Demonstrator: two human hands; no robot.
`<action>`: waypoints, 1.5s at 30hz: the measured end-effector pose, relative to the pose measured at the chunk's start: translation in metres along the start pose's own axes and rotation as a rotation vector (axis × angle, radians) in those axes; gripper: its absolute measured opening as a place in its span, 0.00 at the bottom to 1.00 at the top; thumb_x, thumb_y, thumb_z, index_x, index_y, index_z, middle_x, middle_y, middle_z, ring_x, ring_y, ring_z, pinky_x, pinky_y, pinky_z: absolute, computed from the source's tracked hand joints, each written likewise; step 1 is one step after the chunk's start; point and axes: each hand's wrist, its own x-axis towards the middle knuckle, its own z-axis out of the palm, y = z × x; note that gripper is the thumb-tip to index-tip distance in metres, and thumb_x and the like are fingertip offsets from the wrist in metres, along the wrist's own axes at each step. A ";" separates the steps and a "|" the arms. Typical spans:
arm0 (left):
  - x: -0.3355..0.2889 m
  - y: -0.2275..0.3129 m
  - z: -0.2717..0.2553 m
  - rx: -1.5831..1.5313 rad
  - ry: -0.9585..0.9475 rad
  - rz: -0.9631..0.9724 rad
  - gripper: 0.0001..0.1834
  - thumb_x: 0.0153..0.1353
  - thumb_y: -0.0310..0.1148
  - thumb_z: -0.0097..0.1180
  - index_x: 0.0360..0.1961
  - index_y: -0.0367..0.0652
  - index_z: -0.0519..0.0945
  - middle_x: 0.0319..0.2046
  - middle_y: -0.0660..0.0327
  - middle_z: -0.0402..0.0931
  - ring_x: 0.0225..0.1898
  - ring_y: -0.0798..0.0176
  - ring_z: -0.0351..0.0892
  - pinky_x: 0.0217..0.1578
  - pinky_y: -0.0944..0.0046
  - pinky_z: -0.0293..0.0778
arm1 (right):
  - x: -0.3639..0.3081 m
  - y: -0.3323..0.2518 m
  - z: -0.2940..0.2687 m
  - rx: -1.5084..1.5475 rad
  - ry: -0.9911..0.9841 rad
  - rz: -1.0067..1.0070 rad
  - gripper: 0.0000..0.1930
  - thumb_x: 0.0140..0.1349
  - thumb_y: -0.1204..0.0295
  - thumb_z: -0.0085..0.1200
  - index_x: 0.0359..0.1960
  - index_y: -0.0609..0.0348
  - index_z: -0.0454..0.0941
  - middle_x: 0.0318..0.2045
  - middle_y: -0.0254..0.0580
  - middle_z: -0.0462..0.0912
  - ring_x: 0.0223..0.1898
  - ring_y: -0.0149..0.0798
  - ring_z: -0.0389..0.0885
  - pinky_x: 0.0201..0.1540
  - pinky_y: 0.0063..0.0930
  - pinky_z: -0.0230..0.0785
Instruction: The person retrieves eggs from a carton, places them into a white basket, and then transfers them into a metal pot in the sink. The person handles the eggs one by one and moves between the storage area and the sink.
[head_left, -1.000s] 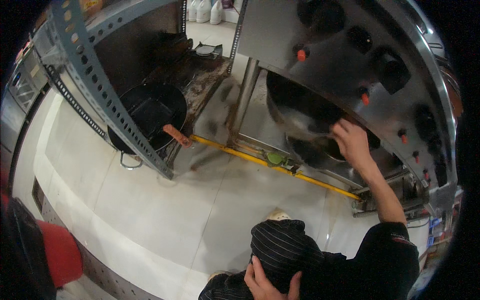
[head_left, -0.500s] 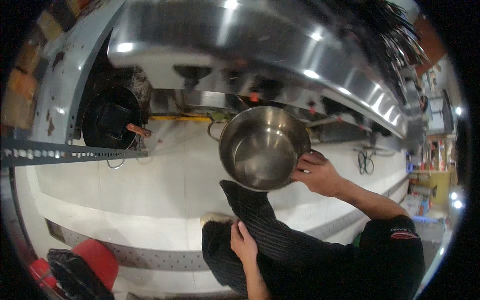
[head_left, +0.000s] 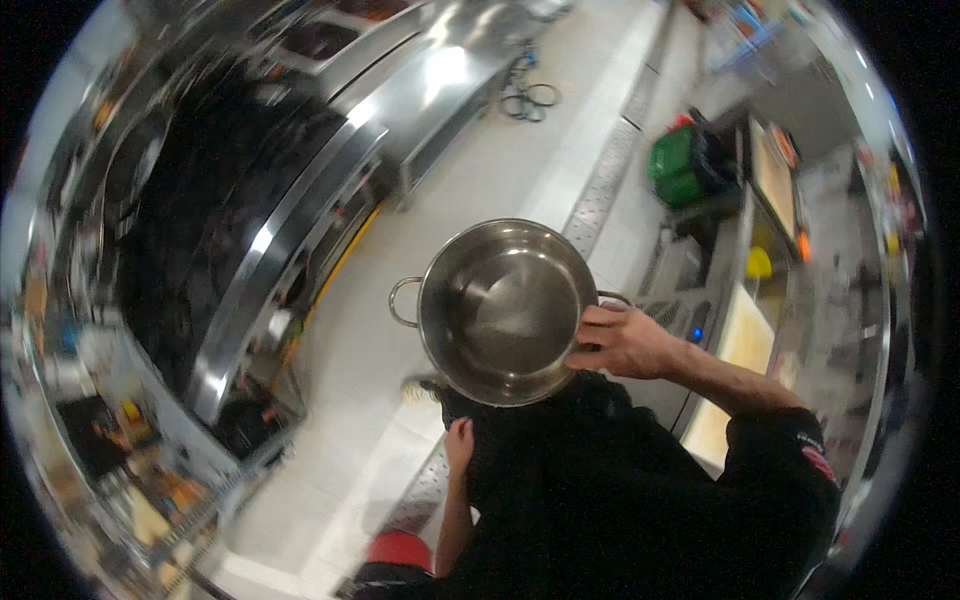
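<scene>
My right hand (head_left: 630, 342) grips a wide stainless steel pot (head_left: 450, 320) by its right side, fingers over the rim near the right loop handle (head_left: 614, 297). The pot hangs in front of my body with its open top facing up, and nothing shows inside it. Its left loop handle (head_left: 404, 302) sticks out free. My left hand (head_left: 460, 445) hangs low beside my dark clothes, apart from the pot; it looks loosely open and no object shows in it.
A steel cooking range (head_left: 300, 195) runs along the left. At the right stand a worktop with pale cutting boards (head_left: 722, 425) and a green container (head_left: 677, 166). A drain grate (head_left: 600, 185) crosses the floor. A red round object (head_left: 400, 549) lies low, behind my left forearm.
My body and view have turned right, away from the range toward the aisle. The pot stays in my right hand. My left hand has come up slightly and its fingers look more curled.
</scene>
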 end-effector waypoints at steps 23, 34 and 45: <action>0.080 0.318 0.467 0.755 -0.808 0.057 0.20 0.77 0.45 0.50 0.58 0.42 0.79 0.48 0.49 0.86 0.48 0.44 0.87 0.49 0.42 0.82 | -0.655 0.140 0.044 0.068 1.255 1.423 0.13 0.54 0.70 0.71 0.43 0.50 0.88 0.34 0.34 0.87 0.43 0.44 0.84 0.43 0.42 0.79; 0.203 0.428 0.620 0.988 -1.047 -0.027 0.21 0.78 0.44 0.50 0.62 0.42 0.76 0.49 0.48 0.85 0.47 0.45 0.87 0.48 0.43 0.83 | -0.798 0.360 0.052 -0.139 1.488 2.132 0.14 0.56 0.66 0.72 0.44 0.51 0.91 0.38 0.35 0.92 0.44 0.44 0.86 0.48 0.42 0.78; 0.415 0.645 0.748 0.838 -0.682 -0.336 0.19 0.77 0.42 0.54 0.61 0.41 0.74 0.49 0.45 0.84 0.42 0.46 0.89 0.40 0.47 0.87 | -0.967 0.507 0.221 -0.170 1.163 2.791 0.12 0.56 0.71 0.68 0.43 0.50 0.90 0.37 0.44 0.91 0.49 0.50 0.86 0.52 0.48 0.79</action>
